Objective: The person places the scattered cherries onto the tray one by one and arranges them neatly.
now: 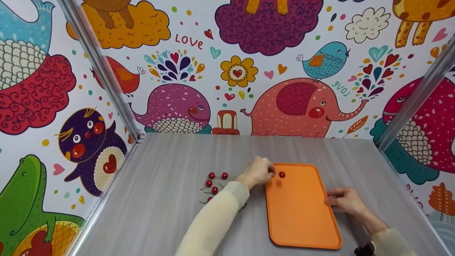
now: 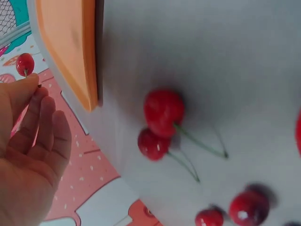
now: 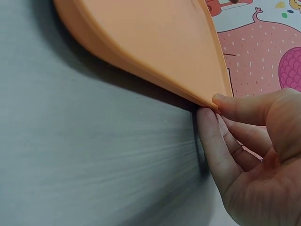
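Between thumb and forefinger my left hand (image 1: pixel 260 171) pinches the stem of a red cherry (image 1: pixel 282 174). That cherry hangs above the upper left corner of an orange tray (image 1: pixel 302 213), with a faint reflection or shadow below it. My right hand (image 1: pixel 346 202) grips the tray's right rim, thumb on top and fingers beneath, as the right wrist view shows at the rim (image 3: pixel 155 84). Left of the tray lie several loose cherries (image 1: pixel 214 190) with green stems, some hidden by my left sleeve. In the left wrist view two cherries (image 2: pixel 163 112) touch each other.
Everything rests on a grey wood-grain table (image 1: pixel 149 199). Printed panels with cartoon animals (image 1: pixel 291 106) stand behind and at both sides, joined by metal posts (image 1: pixel 103 67). A small black object (image 1: pixel 365 249) shows by the right sleeve.
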### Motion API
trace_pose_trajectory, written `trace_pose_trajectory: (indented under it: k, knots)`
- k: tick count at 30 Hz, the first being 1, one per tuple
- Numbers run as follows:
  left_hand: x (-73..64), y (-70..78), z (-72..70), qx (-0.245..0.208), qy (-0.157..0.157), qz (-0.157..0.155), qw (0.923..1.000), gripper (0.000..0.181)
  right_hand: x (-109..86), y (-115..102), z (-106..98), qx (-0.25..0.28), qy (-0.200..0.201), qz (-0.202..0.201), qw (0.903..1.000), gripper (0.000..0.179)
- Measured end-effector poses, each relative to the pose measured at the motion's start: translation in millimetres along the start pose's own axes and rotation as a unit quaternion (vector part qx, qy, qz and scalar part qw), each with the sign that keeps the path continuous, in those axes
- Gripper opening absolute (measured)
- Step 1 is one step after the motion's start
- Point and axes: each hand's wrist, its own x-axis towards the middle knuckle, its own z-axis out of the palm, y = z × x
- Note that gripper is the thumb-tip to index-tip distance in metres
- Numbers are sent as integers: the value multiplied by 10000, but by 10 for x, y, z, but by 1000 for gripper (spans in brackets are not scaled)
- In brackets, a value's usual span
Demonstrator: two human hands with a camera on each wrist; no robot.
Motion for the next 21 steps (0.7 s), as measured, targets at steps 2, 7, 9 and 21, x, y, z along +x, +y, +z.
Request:
trace_pose_trajectory:
  k: [2,7,9,21]
  knots:
    - [18,51,69,64,-27,-66,10000,9,3,9,9,15,46,10,10000,44]
    - [81,173,237,166,-56,-144,9997,7,-5,22,32,87,110,-60,9999,47]
    - [116,228,309,171,-43,-105,9998,7,-20,24,27,98,120,-43,9999,49]
    - [242,467,627,85,-139,-63,9998,16,-35,7,45,167,163,-38,9997,48]
